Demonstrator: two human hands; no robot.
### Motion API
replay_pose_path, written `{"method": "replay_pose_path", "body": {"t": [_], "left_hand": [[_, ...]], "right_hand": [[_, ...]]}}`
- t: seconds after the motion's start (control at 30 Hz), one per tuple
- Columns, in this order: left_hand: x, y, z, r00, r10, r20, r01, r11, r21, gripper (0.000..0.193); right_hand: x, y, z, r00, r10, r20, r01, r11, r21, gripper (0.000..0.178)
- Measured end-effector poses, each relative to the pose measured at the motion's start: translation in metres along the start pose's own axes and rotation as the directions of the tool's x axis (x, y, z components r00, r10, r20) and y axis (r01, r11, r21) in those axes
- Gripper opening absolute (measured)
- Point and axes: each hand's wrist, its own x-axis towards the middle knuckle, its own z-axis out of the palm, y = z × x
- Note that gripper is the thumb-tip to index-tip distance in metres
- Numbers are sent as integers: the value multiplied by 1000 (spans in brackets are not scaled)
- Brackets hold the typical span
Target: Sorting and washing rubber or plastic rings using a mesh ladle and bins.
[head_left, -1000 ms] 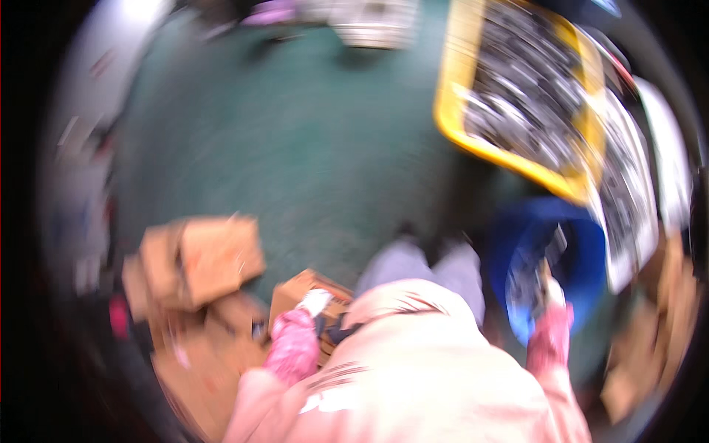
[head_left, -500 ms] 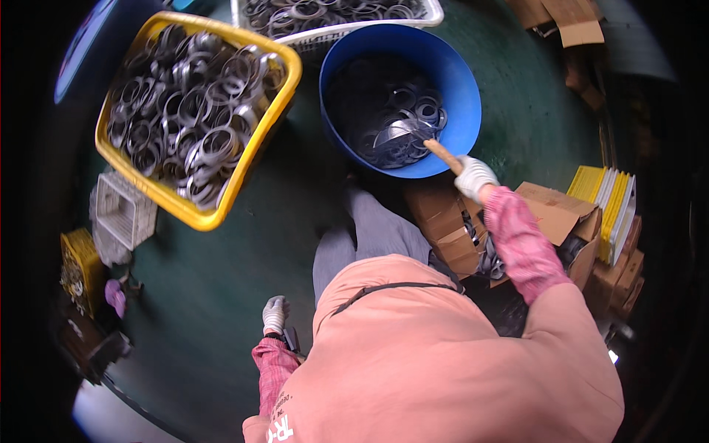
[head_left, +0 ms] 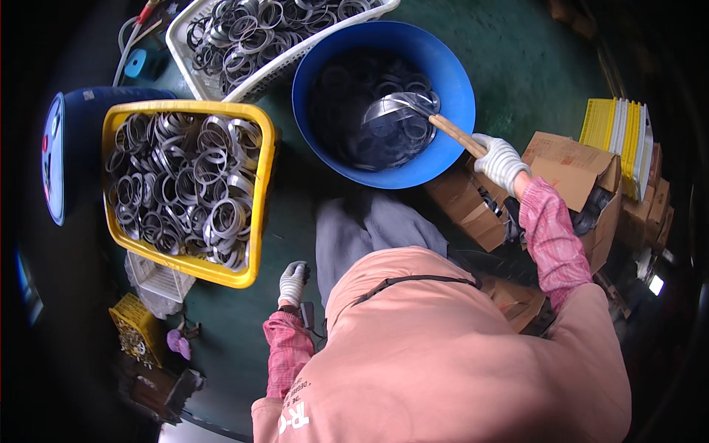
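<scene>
My right hand [head_left: 504, 162], in a striped white work glove, is closed around the wooden handle [head_left: 459, 136] of a metal ladle. The ladle's round, shiny bowl [head_left: 391, 109] is down inside a blue bucket [head_left: 452, 87], among dark metal rings [head_left: 369, 151] that seem to lie in murky liquid. Over the bucket's near right rim passes the handle. Hanging beside my body, my left hand [head_left: 293, 280] wears the same kind of glove; its fingers are curled in, with nothing visible in them.
Left of the bucket stands a yellow crate [head_left: 260, 214] full of metal rings; behind it is a white basket [head_left: 277, 65] with more rings. A blue drum [head_left: 77, 148] is at far left. Cardboard boxes [head_left: 569, 166] and stacked yellow and white panels [head_left: 613, 140] stand on the right.
The view has turned, so the yellow crate appears lower and more of the white basket shows. My right hand keeps hold of the ladle; more of its handle is visible.
</scene>
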Motion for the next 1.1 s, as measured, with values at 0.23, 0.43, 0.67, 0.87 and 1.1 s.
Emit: {"method": "replay_pose_path", "body": {"t": [0.23, 0.43, 0.67, 0.87, 1.1], "left_hand": [[70, 112, -31, 953, 211, 217, -271, 915, 300, 21], [86, 208, -59, 936, 167, 310, -261, 919, 295, 20], [112, 299, -55, 884, 159, 439, -325, 884, 335, 21], [133, 314, -47, 868, 114, 484, -300, 896, 327, 25], [121, 358, -30, 871, 30, 490, -292, 834, 468, 27]], "right_hand": [[144, -29, 79, 931, 362, 50, -363, 932, 15, 41], [65, -67, 45, 957, 291, 8, -287, 937, 199, 44], [6, -141, 37, 805, 498, 322, -570, 500, 652, 72], [98, -138, 156, 746, 503, 437, -595, 209, 776, 23], [56, -142, 63, 768, 498, 402, -547, 184, 817, 50]]}}
